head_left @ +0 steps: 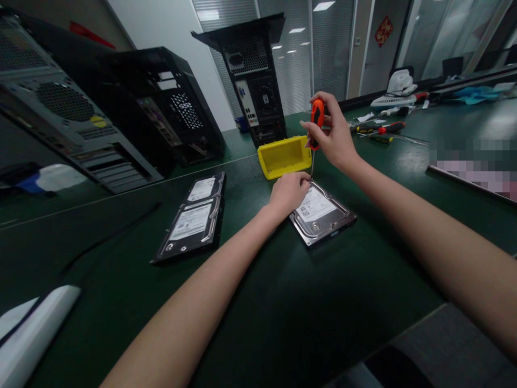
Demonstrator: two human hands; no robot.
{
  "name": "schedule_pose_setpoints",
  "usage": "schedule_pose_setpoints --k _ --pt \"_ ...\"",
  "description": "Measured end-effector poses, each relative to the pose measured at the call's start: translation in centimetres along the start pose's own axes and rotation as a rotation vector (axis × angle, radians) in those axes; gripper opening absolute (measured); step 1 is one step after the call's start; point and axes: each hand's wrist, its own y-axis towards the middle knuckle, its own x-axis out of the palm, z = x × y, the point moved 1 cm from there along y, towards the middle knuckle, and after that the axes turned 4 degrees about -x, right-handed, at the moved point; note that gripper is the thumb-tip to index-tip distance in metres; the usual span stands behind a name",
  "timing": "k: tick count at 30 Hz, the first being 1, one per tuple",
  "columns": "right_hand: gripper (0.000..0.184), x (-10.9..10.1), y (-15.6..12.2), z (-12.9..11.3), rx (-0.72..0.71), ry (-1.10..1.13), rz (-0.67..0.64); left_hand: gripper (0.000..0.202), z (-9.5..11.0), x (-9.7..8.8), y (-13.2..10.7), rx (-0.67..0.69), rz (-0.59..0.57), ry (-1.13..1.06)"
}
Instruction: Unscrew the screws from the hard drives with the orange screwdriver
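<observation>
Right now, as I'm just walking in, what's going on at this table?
A person's right hand holds an orange-and-black screwdriver, pointing down at the far end of a hard drive on the green table. The left hand rests at that same end; exactly what the tip touches is too small to make out. A yellow bin sits just beyond the drive, two more hard drives lie to the left, and computer cases stand farther back.
</observation>
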Motion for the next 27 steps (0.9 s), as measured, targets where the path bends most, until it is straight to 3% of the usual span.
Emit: schedule_pose_setpoints --k 8,27 --pt "0.042 0.4 0.1 -1.6 0.038 0.091 -0.035 0.033 0.0 0.1 0.0 -0.008 0.001 0.021" --pt "0.044 -0.1 0.9 -1.5 0.127 0.188 -0.021 0.034 0.0 0.1 0.0 -0.014 -0.006 0.002"
